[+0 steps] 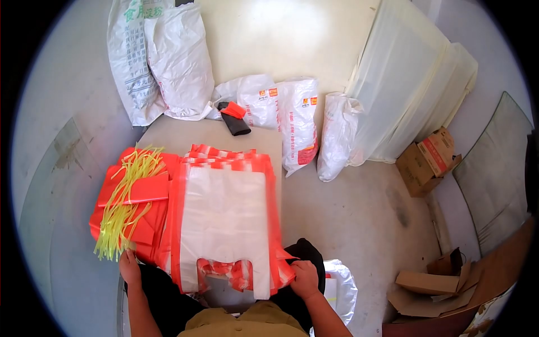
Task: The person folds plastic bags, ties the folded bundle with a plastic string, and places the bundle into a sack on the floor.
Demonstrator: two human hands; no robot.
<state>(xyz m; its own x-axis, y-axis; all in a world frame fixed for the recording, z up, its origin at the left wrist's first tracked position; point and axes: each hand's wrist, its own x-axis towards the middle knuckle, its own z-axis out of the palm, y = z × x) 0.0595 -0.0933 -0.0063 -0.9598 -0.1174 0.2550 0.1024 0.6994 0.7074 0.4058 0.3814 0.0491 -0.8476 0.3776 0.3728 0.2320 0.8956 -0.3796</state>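
A thick stack of plastic carrier bags [223, 213] lies in front of me, a whitish translucent one on top and red-edged ones beneath. My right hand [305, 279] is closed on the red lower right corner of this stack. To the left, folded red plastic bags [147, 216] lie under a loose bunch of yellow plastic strips [124, 205]. The fingers of my left hand [129, 268] are pinched together at the lower end of the strips, by the red bags' edge; a yellow strip seems to be between the fingertips.
A black roll with a red piece [236, 119] lies on the table's far end [179, 132]. White woven sacks [297, 121] stand beyond it. A white-lined bin [342, 286] is by my right leg. Cardboard boxes [429, 160] and opened cartons [435, 286] are on the right.
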